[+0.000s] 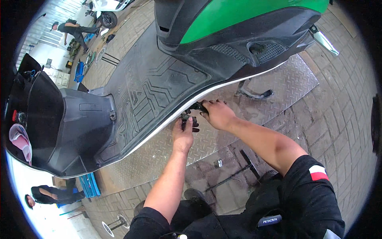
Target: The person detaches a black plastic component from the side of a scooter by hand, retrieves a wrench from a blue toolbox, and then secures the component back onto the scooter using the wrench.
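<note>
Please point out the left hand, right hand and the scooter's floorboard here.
Left hand point(183, 134), head view: just below the thumb.
Right hand point(219, 115), head view: back of the hand.
Scooter floorboard point(153, 85), head view: its ridged middle.

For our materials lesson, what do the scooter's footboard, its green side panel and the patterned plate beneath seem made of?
Footboard: probably matte dark-grey plastic or rubber; moulded grooves, little shine.
Green side panel: likely coloured or painted plastic; smooth, evenly bright.
Patterned plate: apparently metal, perhaps steel, worn; raised tread pattern, greyish sheen.
</note>
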`<state>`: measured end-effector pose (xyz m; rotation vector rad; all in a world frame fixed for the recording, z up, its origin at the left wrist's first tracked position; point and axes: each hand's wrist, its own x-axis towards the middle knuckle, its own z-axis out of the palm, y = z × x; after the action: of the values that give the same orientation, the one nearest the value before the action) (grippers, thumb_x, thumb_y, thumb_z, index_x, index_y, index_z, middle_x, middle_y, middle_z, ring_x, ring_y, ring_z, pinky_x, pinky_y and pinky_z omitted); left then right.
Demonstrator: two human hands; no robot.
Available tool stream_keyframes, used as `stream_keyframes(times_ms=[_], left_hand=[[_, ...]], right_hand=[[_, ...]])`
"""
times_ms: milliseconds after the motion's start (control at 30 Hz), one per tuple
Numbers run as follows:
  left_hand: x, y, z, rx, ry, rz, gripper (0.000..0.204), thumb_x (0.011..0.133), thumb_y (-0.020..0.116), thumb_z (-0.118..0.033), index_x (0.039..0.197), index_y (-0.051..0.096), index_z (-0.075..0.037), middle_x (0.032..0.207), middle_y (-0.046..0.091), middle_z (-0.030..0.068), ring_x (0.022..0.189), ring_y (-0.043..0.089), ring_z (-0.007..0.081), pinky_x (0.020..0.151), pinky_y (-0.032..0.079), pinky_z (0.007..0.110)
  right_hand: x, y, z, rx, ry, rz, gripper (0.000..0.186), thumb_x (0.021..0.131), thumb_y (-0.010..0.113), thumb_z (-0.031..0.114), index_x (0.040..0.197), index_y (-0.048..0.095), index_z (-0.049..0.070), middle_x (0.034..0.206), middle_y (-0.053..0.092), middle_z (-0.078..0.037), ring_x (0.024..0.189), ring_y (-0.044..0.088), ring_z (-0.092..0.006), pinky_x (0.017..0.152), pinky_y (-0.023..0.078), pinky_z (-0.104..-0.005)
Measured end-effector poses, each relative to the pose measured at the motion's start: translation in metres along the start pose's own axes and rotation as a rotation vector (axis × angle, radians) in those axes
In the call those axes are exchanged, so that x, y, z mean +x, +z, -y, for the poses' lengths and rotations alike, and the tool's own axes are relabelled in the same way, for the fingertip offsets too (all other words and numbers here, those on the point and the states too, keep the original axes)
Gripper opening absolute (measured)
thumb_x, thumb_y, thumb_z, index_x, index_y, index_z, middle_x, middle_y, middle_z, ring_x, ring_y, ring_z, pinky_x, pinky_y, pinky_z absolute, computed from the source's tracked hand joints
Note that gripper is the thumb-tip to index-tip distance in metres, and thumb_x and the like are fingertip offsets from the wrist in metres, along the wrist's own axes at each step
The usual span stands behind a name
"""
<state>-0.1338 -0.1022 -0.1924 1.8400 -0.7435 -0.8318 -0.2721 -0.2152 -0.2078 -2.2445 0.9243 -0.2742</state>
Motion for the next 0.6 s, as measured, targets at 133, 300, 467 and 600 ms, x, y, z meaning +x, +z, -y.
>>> stream_keyframes(times_ms=[133, 300, 467, 600], left_hand=[[-0.005, 0.001, -0.004, 0.068, 0.008, -0.037, 0.022, 0.097, 0.058, -0.018, 0.105, 0.059, 0.002, 0.093, 0.067, 0.0081, 0.083, 0.065, 0.014, 0.071, 0.053, 0.029], [-0.004, -0.001, -0.002, -0.059, 0.016, 0.012, 0.022, 0.097, 0.058, -0.018, 0.106, 0.058, 0.002, 0.093, 0.066, 0.0085, 0.082, 0.066, 0.0166, 0.071, 0.054, 0.031], [-0.006, 0.0, -0.002, -0.261, -0.065, 0.044, 0.025, 0.097, 0.058, -0.019, 0.109, 0.056, 0.003, 0.096, 0.065, 0.0111, 0.081, 0.068, 0.0209, 0.07, 0.057, 0.034], [-0.008, 0.004, -0.006, -0.323, -0.043, 0.079, 0.026, 0.097, 0.058, -0.019, 0.109, 0.056, 0.004, 0.097, 0.065, 0.0117, 0.08, 0.068, 0.0204, 0.07, 0.057, 0.033]], right_hand=[[0.001, -0.003, 0.006, 0.008, 0.051, 0.016, 0.033, 0.092, 0.056, 0.028, 0.115, 0.055, 0.004, 0.109, 0.064, -0.019, 0.103, 0.058, -0.0416, 0.09, 0.046, -0.05], [0.003, 0.002, 0.005, -0.066, 0.013, 0.044, 0.033, 0.092, 0.056, 0.027, 0.116, 0.054, 0.004, 0.109, 0.064, -0.019, 0.103, 0.059, -0.0414, 0.09, 0.047, -0.0501], [0.003, 0.012, 0.001, 0.035, 0.018, 0.012, 0.035, 0.091, 0.057, 0.025, 0.118, 0.053, 0.003, 0.108, 0.065, -0.02, 0.103, 0.06, -0.041, 0.09, 0.048, -0.0494], [0.006, 0.013, -0.003, 0.015, -0.007, 0.033, 0.035, 0.09, 0.056, 0.022, 0.119, 0.052, 0.003, 0.109, 0.064, -0.02, 0.103, 0.059, -0.0412, 0.09, 0.048, -0.049]])
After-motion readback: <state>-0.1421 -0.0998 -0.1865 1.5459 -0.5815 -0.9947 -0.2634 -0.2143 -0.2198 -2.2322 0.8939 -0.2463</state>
